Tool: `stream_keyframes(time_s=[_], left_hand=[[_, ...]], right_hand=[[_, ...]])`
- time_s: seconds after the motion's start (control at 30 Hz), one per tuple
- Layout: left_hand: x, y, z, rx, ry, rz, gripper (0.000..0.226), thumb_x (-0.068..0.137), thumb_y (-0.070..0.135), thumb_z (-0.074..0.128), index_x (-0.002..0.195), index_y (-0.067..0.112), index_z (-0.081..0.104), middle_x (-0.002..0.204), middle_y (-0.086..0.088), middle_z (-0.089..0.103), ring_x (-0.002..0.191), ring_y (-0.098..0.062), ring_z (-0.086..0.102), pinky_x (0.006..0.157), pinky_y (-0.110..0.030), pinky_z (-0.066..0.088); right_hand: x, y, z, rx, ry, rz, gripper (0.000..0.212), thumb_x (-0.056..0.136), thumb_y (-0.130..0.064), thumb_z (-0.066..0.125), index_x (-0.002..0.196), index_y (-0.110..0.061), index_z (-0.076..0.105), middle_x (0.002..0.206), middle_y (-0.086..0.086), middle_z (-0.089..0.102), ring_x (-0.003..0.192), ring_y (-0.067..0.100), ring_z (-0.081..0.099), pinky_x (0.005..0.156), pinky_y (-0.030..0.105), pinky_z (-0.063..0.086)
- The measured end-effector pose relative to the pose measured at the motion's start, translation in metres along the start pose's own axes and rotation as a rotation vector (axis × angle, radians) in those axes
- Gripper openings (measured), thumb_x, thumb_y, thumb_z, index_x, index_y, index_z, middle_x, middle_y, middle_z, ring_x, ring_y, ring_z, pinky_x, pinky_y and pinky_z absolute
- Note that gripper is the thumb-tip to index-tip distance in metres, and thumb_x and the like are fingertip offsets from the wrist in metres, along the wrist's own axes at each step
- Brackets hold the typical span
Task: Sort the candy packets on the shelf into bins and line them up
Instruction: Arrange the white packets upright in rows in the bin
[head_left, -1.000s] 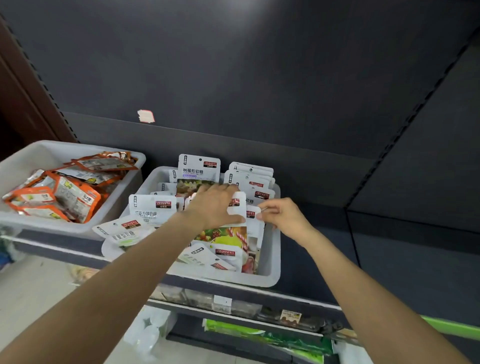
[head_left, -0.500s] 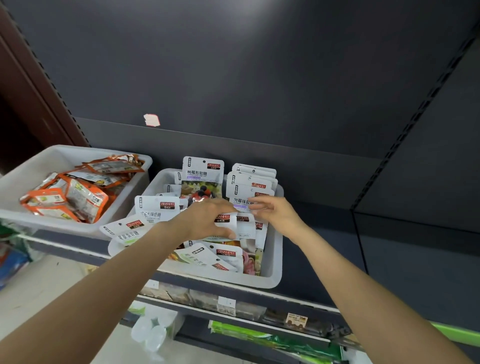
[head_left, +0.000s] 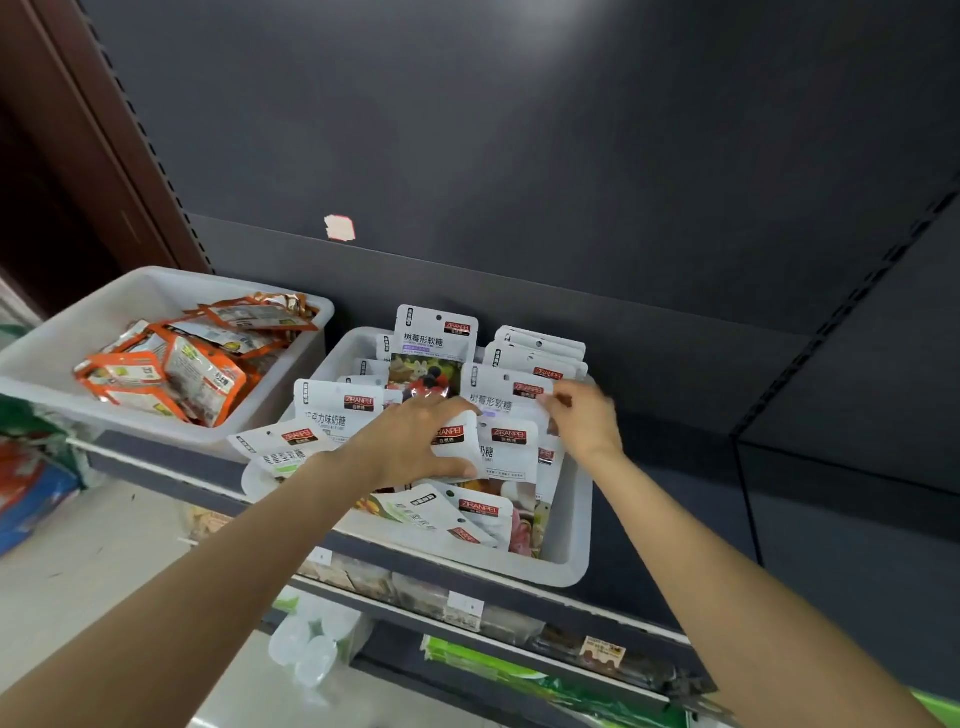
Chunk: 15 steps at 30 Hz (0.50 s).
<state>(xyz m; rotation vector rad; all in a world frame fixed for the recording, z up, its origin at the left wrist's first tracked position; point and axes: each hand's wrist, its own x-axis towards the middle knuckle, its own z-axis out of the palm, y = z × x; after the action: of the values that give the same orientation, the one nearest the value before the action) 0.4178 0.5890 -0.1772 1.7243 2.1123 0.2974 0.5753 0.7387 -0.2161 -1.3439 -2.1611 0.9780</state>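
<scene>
Left hand grips a white packet mid-bin; right hand seems to pinch a rear packet's top edge, motion blur; packets light, floppy, slick film; best held by stiff header strip; bin walls crowd the rows; open shelf to the right.

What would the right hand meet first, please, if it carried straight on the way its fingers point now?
Probably the white candy packets standing at the back of the white bin: the right hand points up-left at their top edges, apparently touching one already, though depth is unclear.
</scene>
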Motion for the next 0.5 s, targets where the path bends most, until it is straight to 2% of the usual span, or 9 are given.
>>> stream_keyframes(time_s=[0.1, 0.17, 0.2, 0.27, 0.33, 0.4, 0.43, 0.5], left_hand=[[0.002, 0.002, -0.003, -0.003, -0.002, 0.009, 0.065, 0.08, 0.046, 0.07, 0.134, 0.026, 0.042, 0.13, -0.001, 0.053, 0.114, -0.018, 0.05, 0.096, -0.034, 0.045], [0.005, 0.003, -0.004, 0.009, -0.014, 0.012, 0.064, 0.079, 0.047, 0.07, 0.134, 0.025, 0.044, 0.131, -0.001, 0.053, 0.116, -0.019, 0.049, 0.097, -0.033, 0.043], [0.006, 0.003, -0.004, 0.011, -0.022, 0.01, 0.065, 0.079, 0.048, 0.07, 0.134, 0.025, 0.044, 0.132, -0.001, 0.053, 0.117, -0.019, 0.048, 0.098, -0.034, 0.042], [0.006, 0.004, -0.004, 0.005, -0.032, -0.006, 0.068, 0.08, 0.049, 0.069, 0.137, 0.024, 0.041, 0.136, -0.001, 0.05, 0.122, -0.02, 0.046, 0.101, -0.034, 0.04], [0.007, 0.006, -0.005, 0.008, -0.034, -0.024, 0.071, 0.081, 0.048, 0.068, 0.14, 0.022, 0.038, 0.14, -0.002, 0.047, 0.126, -0.021, 0.044, 0.102, -0.035, 0.038], [0.01, 0.008, -0.004, 0.048, -0.032, -0.038, 0.071, 0.083, 0.047, 0.066, 0.142, 0.02, 0.037, 0.142, -0.003, 0.046, 0.128, -0.022, 0.043, 0.104, -0.035, 0.037], [0.011, 0.009, -0.004, 0.074, -0.027, -0.045, 0.072, 0.083, 0.048, 0.065, 0.142, 0.019, 0.036, 0.143, -0.003, 0.045, 0.128, -0.022, 0.043, 0.104, -0.035, 0.037], [0.014, 0.012, -0.003, 0.099, -0.009, -0.059, 0.07, 0.084, 0.047, 0.065, 0.14, 0.018, 0.038, 0.142, -0.004, 0.046, 0.127, -0.023, 0.044, 0.103, -0.036, 0.039]], right_hand=[[-0.001, 0.016, -0.015, 0.04, 0.208, 0.005, 0.014, 0.093, -0.022, 0.057, 0.089, -0.014, 0.066, 0.09, 0.01, 0.068, 0.078, 0.028, 0.066, 0.07, 0.045, 0.056], [-0.002, 0.024, -0.024, 0.018, 0.211, -0.003, 0.009, 0.092, -0.019, 0.059, 0.087, -0.013, 0.064, 0.085, 0.007, 0.068, 0.074, 0.026, 0.066, 0.068, 0.045, 0.057], [-0.004, 0.025, -0.027, 0.01, 0.163, -0.001, 0.006, 0.091, -0.017, 0.06, 0.092, -0.014, 0.064, 0.087, 0.006, 0.067, 0.075, 0.023, 0.066, 0.069, 0.045, 0.057], [-0.008, 0.027, -0.029, -0.02, 0.103, 0.014, 0.021, 0.089, -0.016, 0.063, 0.11, -0.013, 0.058, 0.099, 0.006, 0.064, 0.084, 0.02, 0.064, 0.077, 0.044, 0.056], [-0.013, 0.023, -0.029, -0.09, 0.187, -0.022, 0.04, 0.087, -0.015, 0.066, 0.123, -0.013, 0.049, 0.115, 0.008, 0.054, 0.096, 0.02, 0.058, 0.083, 0.038, 0.053], [-0.018, 0.017, -0.027, -0.127, 0.239, -0.111, 0.04, 0.087, -0.013, 0.065, 0.123, -0.014, 0.05, 0.118, 0.01, 0.05, 0.1, 0.02, 0.055, 0.082, 0.034, 0.05], [-0.02, 0.015, -0.025, -0.125, 0.175, -0.139, 0.035, 0.088, -0.013, 0.064, 0.121, -0.014, 0.053, 0.116, 0.009, 0.053, 0.097, 0.019, 0.056, 0.082, 0.033, 0.05], [-0.024, 0.012, -0.019, -0.144, -0.078, -0.128, 0.034, 0.09, -0.017, 0.062, 0.123, -0.015, 0.057, 0.114, 0.005, 0.061, 0.097, 0.016, 0.058, 0.087, 0.034, 0.051]])
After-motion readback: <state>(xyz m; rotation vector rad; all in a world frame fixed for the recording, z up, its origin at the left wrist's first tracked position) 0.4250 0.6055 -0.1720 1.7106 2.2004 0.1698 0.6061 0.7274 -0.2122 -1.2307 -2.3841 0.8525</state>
